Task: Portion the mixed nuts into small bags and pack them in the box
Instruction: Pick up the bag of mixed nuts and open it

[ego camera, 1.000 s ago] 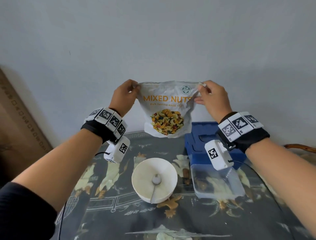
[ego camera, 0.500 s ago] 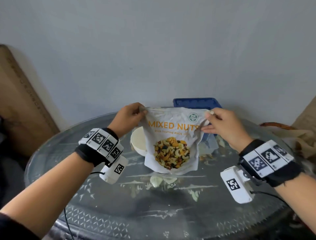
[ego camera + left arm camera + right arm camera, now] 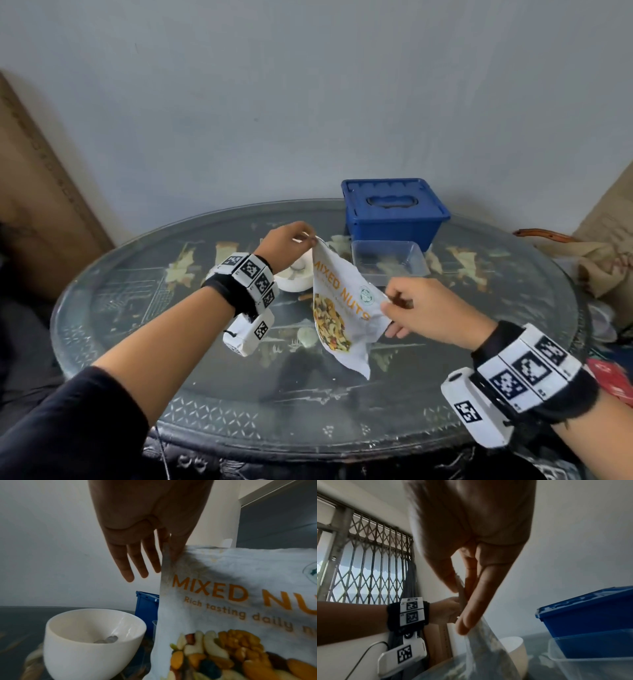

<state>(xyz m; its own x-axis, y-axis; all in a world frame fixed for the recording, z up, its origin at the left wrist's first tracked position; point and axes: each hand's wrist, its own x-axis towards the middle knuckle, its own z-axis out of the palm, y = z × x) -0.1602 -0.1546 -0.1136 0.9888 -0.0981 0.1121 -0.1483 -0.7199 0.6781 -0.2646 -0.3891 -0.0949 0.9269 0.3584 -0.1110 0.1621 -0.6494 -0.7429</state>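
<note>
Left hand: the left hand pinches one top corner of the bag between thumb and forefinger; the other fingers hang straight and loose.
Right hand: the right hand pinches the opposite top corner, nearer to the person, with thumb against the fingers.
Bag of mixed nuts: the bag of mixed nuts is a white, crinkled plastic pouch with orange letters and a printed picture of nuts. It hangs between both hands, above the table, turned at an angle.
Bowl: a round, smooth white bowl stands just beside the bag, under the left hand, with a metal spoon inside.
Clear container: a rectangular transparent container lies behind the bag.
Box: the blue plastic box, lid closed, stands behind the container.
Table: a round glass-topped table with a pattern under the glass.
</note>
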